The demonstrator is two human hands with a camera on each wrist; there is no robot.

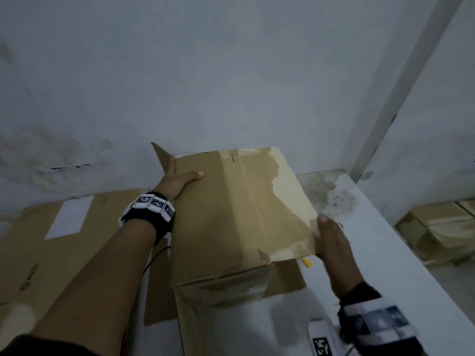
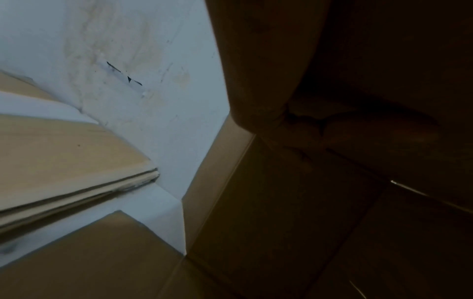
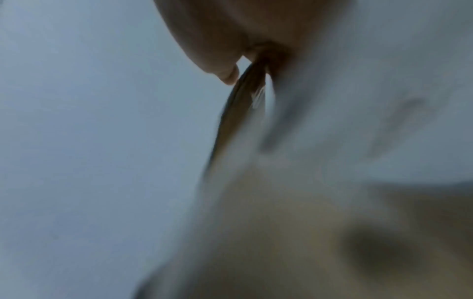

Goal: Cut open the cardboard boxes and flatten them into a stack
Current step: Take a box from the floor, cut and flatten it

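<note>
A brown cardboard box (image 1: 231,214) with torn pale tape is tilted above the white table, one end flap hanging open toward me. My left hand (image 1: 180,178) grips its far left edge, thumb on the top panel, fingers hidden behind. My right hand (image 1: 331,240) pinches the box's right edge, thumb on top; the blurred right wrist view shows the thumb (image 3: 217,50) against the cardboard edge (image 3: 243,111). The left wrist view looks into the dark inside of the box (image 2: 281,202). Flattened cardboard (image 1: 51,247) (image 2: 64,157) lies at the left. A yellow cutter (image 1: 307,262) peeks out beneath the box.
The white table (image 1: 372,240) meets a stained wall at the back and ends at a right edge. Below that edge stand more cardboard boxes (image 1: 437,232). A white tagged device (image 1: 321,340) lies near my right wrist.
</note>
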